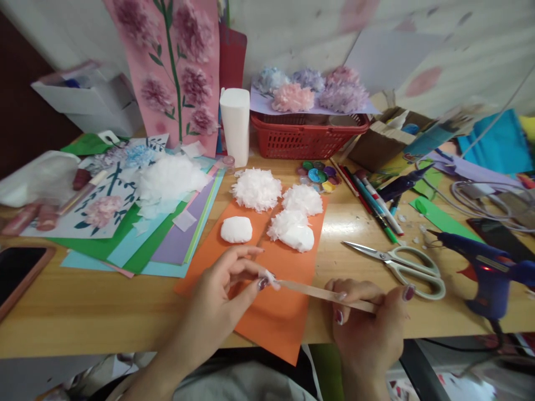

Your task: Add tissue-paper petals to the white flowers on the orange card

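My right hand (368,320) is closed round one end of a thin wooden stick (313,291), held level over the near table edge. My left hand (228,289) pinches the stick's other end, where a small white bit of tissue sits under the thumb and fingertips. Just beyond the hands lies an orange sheet of paper (276,278) carrying three fluffy white tissue flowers (256,188) and a smooth white wad (236,229).
White-handled scissors (401,262) lie right of the orange sheet, with a blue glue gun (487,267) at the far right. Markers (374,203), a paint palette (320,174), a red basket (307,136) and a white cup (235,125) stand behind. Stacked coloured papers (167,239) and a phone (19,273) lie left.
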Available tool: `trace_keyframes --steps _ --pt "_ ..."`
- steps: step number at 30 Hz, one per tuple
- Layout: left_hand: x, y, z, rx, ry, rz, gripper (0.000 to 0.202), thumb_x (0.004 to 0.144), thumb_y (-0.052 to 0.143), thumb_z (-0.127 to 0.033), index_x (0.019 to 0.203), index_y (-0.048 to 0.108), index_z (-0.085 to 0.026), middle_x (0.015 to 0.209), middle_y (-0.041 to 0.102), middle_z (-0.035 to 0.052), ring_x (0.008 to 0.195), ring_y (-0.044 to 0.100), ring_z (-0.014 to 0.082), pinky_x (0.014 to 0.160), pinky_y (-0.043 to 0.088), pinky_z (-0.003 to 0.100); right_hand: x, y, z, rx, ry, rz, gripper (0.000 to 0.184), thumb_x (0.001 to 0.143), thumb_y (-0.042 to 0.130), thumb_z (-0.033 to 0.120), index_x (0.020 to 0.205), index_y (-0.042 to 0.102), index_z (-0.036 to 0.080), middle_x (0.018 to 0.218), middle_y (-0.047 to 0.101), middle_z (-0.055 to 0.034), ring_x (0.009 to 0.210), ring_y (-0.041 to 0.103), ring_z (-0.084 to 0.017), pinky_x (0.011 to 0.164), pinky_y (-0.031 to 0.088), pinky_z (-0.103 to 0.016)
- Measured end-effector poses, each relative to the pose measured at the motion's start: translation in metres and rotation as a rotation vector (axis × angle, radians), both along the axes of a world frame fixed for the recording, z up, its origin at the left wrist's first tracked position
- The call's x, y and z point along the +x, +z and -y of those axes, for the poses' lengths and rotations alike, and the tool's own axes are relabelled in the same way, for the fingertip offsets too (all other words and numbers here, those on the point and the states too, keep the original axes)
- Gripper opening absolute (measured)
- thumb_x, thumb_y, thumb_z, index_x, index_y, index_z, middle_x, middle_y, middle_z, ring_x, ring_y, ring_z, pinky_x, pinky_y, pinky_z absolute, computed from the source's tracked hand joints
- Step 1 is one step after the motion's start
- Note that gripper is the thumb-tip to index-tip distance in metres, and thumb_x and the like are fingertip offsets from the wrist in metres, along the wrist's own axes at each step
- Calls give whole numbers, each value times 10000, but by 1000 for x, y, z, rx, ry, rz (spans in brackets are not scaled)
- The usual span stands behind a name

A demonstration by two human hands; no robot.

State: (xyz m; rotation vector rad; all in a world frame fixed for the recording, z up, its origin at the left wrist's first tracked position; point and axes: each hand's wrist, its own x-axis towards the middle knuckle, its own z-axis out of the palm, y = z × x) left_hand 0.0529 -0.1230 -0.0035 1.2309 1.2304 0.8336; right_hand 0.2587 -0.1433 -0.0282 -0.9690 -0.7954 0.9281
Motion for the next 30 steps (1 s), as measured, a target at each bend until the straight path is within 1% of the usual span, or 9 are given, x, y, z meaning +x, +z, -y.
trace_keyframes --steps 4,7,10,12,16,19,24,26,30 --pt "4 1 -3 9 7 -24 330 865 651 -337 1181 594 -258 940 800 26 933 760 204 907 595 319 0 0 1 6 31 31 695 1010 412 653 595 770 226 343 487 -4 366 472 -126 500 421 -296" --pt "6 5 -3 -31 -2 13 355 874 646 -406 1187 590 -249 979 810 56 968 767 229 880 608 325 0 0 0 8 5 44 688 1011 421 644 593 771 224 342 479 -4 368 481 -135 500 419 -307" --pt "7 8 -2 -62 -7 71 364 899 629 -452 1193 579 -242 988 812 67 992 769 233 910 607 329 -1 2 -1 11 -19 49 674 998 441 653 584 776 241 330 476 2 349 452 -132 492 416 -308" --pt "7 7 -1 -82 -9 104 377 892 665 -442 1198 572 -243 993 806 59 1009 764 223 931 601 317 -2 2 -1 4 -17 50 676 990 436 673 581 776 254 329 480 3 345 438 -133 489 418 -308" --pt "8 2 1 -91 10 110 400 853 726 -345 1208 570 -246 955 793 30 950 763 194 880 606 285 -2 1 0 -6 -7 36 675 990 440 673 591 776 245 343 498 0 367 473 -127 509 425 -296" --pt "8 4 -2 -60 20 79 362 852 709 -319 1190 602 -246 918 798 22 884 767 188 860 614 295 -1 0 2 -9 -31 23 677 990 437 676 588 773 247 348 503 3 383 482 -128 532 432 -295" --pt "2 16 -16 6 -10 -54 161 809 709 -354 900 713 -222 919 806 36 911 772 218 819 636 301 0 -1 3 22 -143 -29 634 996 465 636 590 763 251 354 498 15 420 515 -138 587 461 -302" --pt "1 19 -25 76 -18 -130 144 798 694 -330 875 730 -214 912 805 33 890 766 216 823 630 309 0 -1 2 41 -181 -43 619 1001 477 612 589 758 245 359 500 17 435 539 -134 598 473 -294" --pt "7 16 -48 244 -35 -236 168 808 686 -321 885 756 -189 938 804 43 877 745 215 840 599 333 5 3 -4 30 -276 6 619 939 537 679 552 726 234 390 545 13 386 530 -134 479 448 -288"
